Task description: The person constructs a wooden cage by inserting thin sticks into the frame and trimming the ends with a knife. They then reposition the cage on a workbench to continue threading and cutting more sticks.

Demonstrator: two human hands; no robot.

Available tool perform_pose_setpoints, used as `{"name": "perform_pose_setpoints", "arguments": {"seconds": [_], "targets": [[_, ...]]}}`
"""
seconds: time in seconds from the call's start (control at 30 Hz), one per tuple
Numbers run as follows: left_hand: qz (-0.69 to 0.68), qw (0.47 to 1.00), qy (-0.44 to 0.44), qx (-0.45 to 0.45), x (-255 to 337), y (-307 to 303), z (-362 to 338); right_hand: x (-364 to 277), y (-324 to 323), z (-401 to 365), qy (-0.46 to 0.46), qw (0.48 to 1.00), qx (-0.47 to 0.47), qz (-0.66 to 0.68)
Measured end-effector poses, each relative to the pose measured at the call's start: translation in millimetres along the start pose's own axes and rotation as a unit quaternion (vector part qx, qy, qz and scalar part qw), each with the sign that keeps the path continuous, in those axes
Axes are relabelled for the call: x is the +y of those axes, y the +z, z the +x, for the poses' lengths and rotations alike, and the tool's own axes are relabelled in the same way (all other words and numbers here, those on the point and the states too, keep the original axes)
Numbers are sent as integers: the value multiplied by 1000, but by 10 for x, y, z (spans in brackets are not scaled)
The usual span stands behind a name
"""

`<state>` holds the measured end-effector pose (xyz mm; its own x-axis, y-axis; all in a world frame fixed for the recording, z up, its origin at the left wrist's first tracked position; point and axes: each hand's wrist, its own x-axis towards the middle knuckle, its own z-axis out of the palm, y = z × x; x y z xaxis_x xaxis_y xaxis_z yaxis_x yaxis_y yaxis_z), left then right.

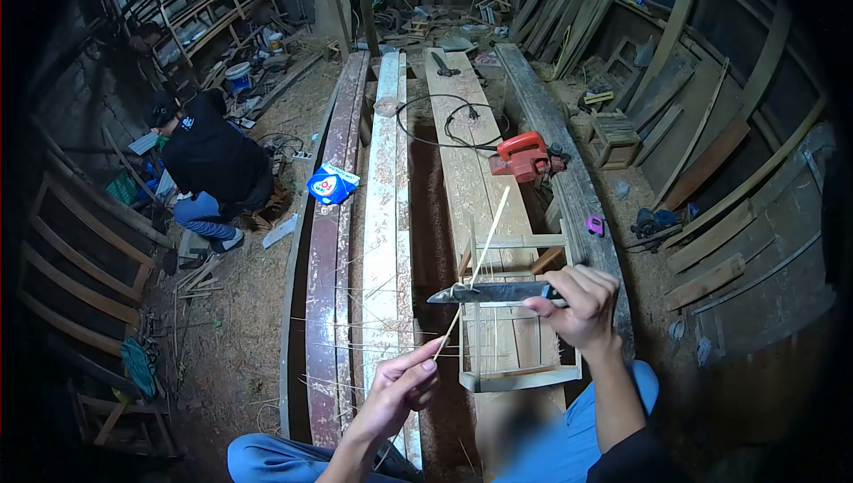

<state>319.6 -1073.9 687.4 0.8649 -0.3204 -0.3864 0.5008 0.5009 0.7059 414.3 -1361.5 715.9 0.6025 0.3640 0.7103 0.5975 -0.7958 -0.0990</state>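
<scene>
My right hand (582,298) is closed around the handle of a knife (498,293), its blade pointing left. Pinched between the thumb and fingers of my left hand (400,387) is a thin wooden strip (487,243) that slants up and away to the right. The blade lies across the strip above my left fingers. Under the knife sits a small wooden frame (520,383) with slats, resting on the planks. Several thin slivers (355,345) are scattered over the planks on the left.
A red power blower (526,159) and its black cable (444,141) lie on the planks (462,110). A blue-and-white packet (333,183) rests at left, a pink tape measure (595,226) at right. Another person (213,154) crouches on the left. Boards (586,12) lean behind.
</scene>
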Motion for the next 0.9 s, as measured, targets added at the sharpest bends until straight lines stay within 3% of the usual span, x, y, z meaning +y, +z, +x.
{"name": "perform_pose_setpoints", "arguments": {"seconds": [0.23,0.53,0.73,0.9], "targets": [[118,993,14,-10,-130,72,42,-440,205,-5,-10,995,-20,98],[127,991,37,-29,-154,-46,19,-277,22,76,-46,997,0,62],[75,996,37,-29,-103,-156,32,60,-175,86,14,999,5,-30],[120,992,46,-12,-184,-154,98,-11,-119,25,29,999,19,-7]]}}
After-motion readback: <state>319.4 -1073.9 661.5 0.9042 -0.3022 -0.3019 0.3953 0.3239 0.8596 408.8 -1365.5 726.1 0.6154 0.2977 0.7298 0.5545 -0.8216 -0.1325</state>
